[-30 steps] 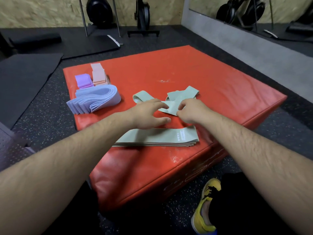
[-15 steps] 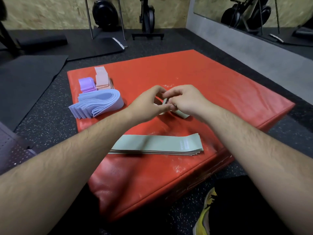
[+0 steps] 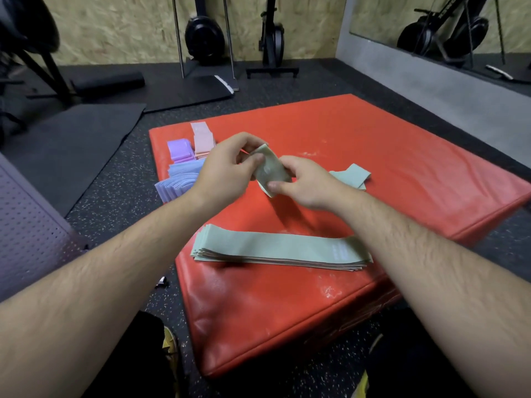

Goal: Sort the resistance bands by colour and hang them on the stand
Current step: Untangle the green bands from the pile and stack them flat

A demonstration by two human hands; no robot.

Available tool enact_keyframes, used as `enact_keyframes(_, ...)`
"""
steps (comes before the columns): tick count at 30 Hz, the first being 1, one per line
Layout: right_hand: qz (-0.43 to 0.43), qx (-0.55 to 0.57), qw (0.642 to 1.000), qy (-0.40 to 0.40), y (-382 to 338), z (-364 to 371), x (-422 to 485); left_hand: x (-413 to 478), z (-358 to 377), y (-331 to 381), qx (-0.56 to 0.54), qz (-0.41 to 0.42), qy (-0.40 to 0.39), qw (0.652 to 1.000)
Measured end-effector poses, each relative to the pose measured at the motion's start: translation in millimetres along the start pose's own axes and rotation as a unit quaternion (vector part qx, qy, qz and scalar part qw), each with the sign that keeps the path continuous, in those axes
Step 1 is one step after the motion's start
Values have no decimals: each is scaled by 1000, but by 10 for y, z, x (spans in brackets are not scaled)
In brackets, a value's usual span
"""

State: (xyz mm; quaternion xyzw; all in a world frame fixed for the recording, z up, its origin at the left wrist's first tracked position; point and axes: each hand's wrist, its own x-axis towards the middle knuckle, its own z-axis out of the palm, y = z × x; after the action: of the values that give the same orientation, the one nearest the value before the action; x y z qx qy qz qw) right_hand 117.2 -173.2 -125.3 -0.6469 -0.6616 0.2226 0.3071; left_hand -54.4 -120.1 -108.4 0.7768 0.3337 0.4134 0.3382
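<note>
— Where is the small green band (image 3: pixel 268 170) kept?

— It is held up in the air, over the red mat (image 3: pixel 388 150). It is found right between the two hands.

— How is it held by the left hand (image 3: pixel 227 170)?

— Its top end is pinched by the thumb and the bent fingers of that hand.

— And by the right hand (image 3: pixel 309 186)?

— Its low end is pinched there too. The thumb is pressed on the front of the band, and the other fingers are curled behind it. So the band is gripped at both ends and looks folded and crumpled.

— What is seen under the hands?

— A green pile (image 3: pixel 273 247) is laid flat near the front edge of the mat, closer to the person than the hands. Its right end is crossed by the right arm.

— Is more green seen?

— Yes. A loose green band (image 3: pixel 352 175) is left on the mat just beside the right hand, partly hidden by it.

— What about the other colours?

— The purple bands (image 3: pixel 178 150) and the pink bands (image 3: pixel 202 137) are set side by side at the far left corner of the mat. A pale blue pile (image 3: pixel 179 182) is placed just in front of them, partly hidden by the left hand.

— What is seen off the mat?

— A yellow shoe (image 3: pixel 169 344) is seen on the dark floor (image 3: pixel 115 179).
</note>
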Motion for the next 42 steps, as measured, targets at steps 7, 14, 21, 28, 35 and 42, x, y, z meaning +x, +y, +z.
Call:
enact_keyframes(7, 23, -135, 990, -18, 101, -222, -166, -42, -436, 60, -84, -26, 86, 992)
enact_keyframes(14, 80, -149, 986, 3, 254, -605, -403, -122, -645, 36, -109, -71, 108, 986)
enact_keyframes(21, 101, -89, 990, -31, 379, -930, -739, -274, -662, -98, -30, -161, 58, 985)
enact_keyframes(28, 110, -88, 988, -61, 443, -877, -930, -488, -653, -178, 88, -185, -43, 978)
enact_keyframes(35, 120, -181, 971, -101, 480, -698, -950, -608, -568, -289, 174, -168, -101, 965)
enact_keyframes(42, 128, -223, 959, -122, 480, -541, -961, -657, -532, -363, 247, -161, -150, 944)
